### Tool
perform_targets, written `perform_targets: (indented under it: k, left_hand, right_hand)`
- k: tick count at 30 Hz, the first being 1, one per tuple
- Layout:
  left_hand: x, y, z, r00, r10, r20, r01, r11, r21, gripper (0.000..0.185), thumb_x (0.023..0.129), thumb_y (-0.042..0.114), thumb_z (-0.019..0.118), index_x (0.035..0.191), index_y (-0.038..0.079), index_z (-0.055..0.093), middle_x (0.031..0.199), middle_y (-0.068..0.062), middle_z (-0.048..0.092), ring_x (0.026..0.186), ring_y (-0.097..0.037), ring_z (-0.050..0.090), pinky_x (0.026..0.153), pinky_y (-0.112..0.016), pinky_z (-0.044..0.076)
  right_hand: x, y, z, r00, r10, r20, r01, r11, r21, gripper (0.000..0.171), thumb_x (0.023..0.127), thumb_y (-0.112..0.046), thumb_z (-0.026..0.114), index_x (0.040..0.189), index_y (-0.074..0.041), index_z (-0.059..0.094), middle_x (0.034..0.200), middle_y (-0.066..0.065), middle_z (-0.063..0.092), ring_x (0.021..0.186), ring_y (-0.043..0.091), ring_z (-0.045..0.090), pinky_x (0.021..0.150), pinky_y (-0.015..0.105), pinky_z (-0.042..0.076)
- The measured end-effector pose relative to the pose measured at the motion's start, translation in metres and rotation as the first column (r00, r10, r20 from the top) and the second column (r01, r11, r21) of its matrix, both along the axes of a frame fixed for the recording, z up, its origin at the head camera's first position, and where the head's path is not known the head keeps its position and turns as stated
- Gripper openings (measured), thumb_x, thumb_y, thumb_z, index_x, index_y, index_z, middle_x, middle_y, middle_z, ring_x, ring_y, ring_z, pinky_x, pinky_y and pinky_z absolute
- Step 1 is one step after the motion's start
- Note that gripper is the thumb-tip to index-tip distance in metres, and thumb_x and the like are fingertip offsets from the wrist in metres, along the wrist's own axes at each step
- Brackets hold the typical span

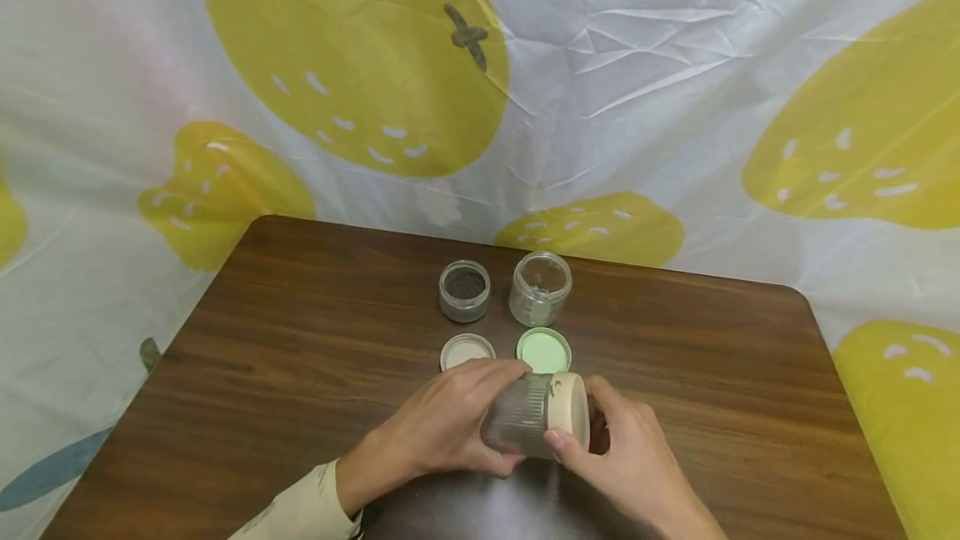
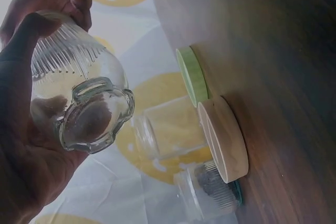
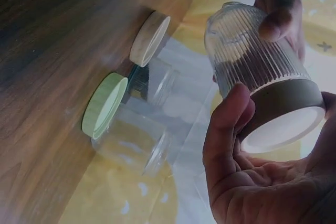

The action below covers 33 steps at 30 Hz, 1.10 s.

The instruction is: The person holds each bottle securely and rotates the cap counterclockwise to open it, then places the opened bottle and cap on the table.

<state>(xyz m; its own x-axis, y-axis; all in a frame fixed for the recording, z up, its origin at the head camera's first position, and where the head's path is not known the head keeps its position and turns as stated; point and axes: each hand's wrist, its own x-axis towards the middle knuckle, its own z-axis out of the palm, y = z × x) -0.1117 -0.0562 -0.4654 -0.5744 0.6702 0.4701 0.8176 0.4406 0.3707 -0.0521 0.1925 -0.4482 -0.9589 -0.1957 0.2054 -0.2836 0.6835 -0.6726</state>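
Held tilted on its side above the table's near part is a ribbed clear jar (image 1: 527, 415) with a beige lid (image 1: 570, 408) on it. My left hand (image 1: 448, 415) grips the glass body, its thumb below and fingers over the top. The right hand (image 1: 633, 448) holds the lid by its rim between thumb and fingers. In the left wrist view the jar's footed glass base (image 2: 94, 116) faces the camera. The right wrist view shows the lid (image 3: 286, 111) seated on the jar's mouth. Whether the jar holds anything is unclear.
On the brown table (image 1: 315, 315) stand a short jar (image 1: 464, 294) with dark contents and a taller clear jar (image 1: 540, 290), both uncovered. A beige lid (image 1: 467, 348) and a green lid (image 1: 543, 352) lie before them. Behind hangs a lemon-patterned cloth (image 1: 637, 90).
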Motion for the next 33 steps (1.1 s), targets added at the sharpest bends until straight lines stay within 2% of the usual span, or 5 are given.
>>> perform_targets:
  k: [5,13,23,28,33]
  left_hand:
    - [-0.001,0.0,0.001,1.0,-0.008,-0.02,0.008,1.0,0.007,0.084,0.064,0.038,0.092,0.136,0.009,0.061,0.125,0.001,0.071,0.117,-0.013,0.069,0.108,-0.027,0.055]
    - [-0.003,0.0,0.003,0.999,-0.007,-0.037,0.007,1.0,-0.007,0.085,0.063,0.039,0.092,0.135,0.008,0.06,0.124,0.002,0.07,0.115,-0.012,0.068,0.107,-0.027,0.055]
    - [-0.004,-0.001,0.006,0.999,-0.015,-0.029,0.013,0.998,-0.062,0.086,0.064,0.041,0.092,0.137,0.009,0.059,0.125,0.002,0.071,0.117,-0.013,0.069,0.109,-0.028,0.054]
    - [-0.004,-0.001,0.005,1.0,-0.011,-0.027,0.009,0.997,-0.082,0.085,0.066,0.041,0.091,0.137,0.01,0.059,0.126,0.003,0.07,0.118,-0.013,0.068,0.109,-0.027,0.054]
    - [-0.005,-0.001,0.005,0.998,-0.008,-0.056,0.004,0.997,-0.083,0.085,0.065,0.041,0.092,0.137,0.009,0.059,0.125,0.002,0.071,0.116,-0.013,0.069,0.107,-0.028,0.054]
  right_hand:
    - [-0.002,0.004,-0.003,0.997,0.07,-0.023,-0.071,0.997,-0.031,0.043,0.083,-0.033,0.084,0.12,-0.022,0.064,0.08,-0.017,0.063,0.065,-0.004,0.059,0.056,0.021,0.052]
    - [-0.007,0.013,-0.008,0.97,0.178,-0.164,-0.184,0.983,-0.023,0.071,0.08,-0.033,0.089,0.142,-0.021,0.057,0.093,-0.018,0.068,0.078,-0.003,0.065,0.07,0.021,0.057]
    - [-0.011,0.02,-0.015,0.94,0.269,-0.211,-0.263,0.963,0.056,0.088,0.08,-0.033,0.092,0.153,-0.009,0.05,0.118,-0.01,0.07,0.091,0.002,0.069,0.083,0.021,0.059]
    - [-0.011,0.024,-0.011,0.94,0.272,-0.206,-0.247,0.959,0.14,0.102,0.076,-0.038,0.095,0.16,-0.015,0.043,0.124,-0.016,0.064,0.101,0.002,0.066,0.091,0.035,0.06]
    - [-0.011,0.026,-0.009,0.944,0.282,-0.169,-0.256,0.954,0.158,0.106,0.076,-0.037,0.095,0.164,-0.02,0.038,0.132,-0.018,0.058,0.105,0.0,0.065,0.094,0.035,0.058]
